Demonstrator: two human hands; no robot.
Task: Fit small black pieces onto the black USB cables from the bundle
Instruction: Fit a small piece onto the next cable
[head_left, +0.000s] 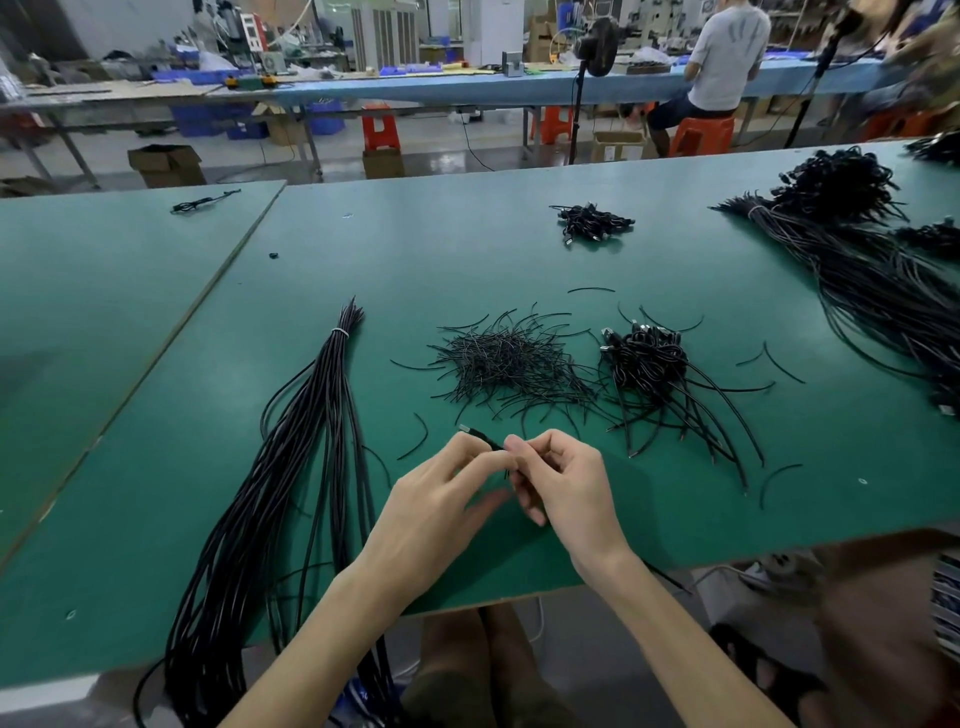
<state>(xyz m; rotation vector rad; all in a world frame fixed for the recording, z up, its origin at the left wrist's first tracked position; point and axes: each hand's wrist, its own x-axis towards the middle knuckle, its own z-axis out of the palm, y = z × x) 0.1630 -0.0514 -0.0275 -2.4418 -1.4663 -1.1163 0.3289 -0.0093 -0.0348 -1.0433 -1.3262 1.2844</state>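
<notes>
USB cable (483, 440), just one, sat low in the centre of the frame, pinched between two hands over the green table (156, 415). The left hand (436, 499) nipped it with thumb and forefinger, and the right hand (563, 486) had its fingers curled round the other stretch. Its metal plug poked out up-left of the fingertips. Couldn't tell if a piece was already on it. One tied bundle (311, 441) ran down the lower left, with one white tie (340, 332) near its top. Mid-frame were two heaps: thin wire bits (509, 364) and short plugged cables (644, 358) just right of them. One small black piece (272, 255) lay alone, upper left.
</notes>
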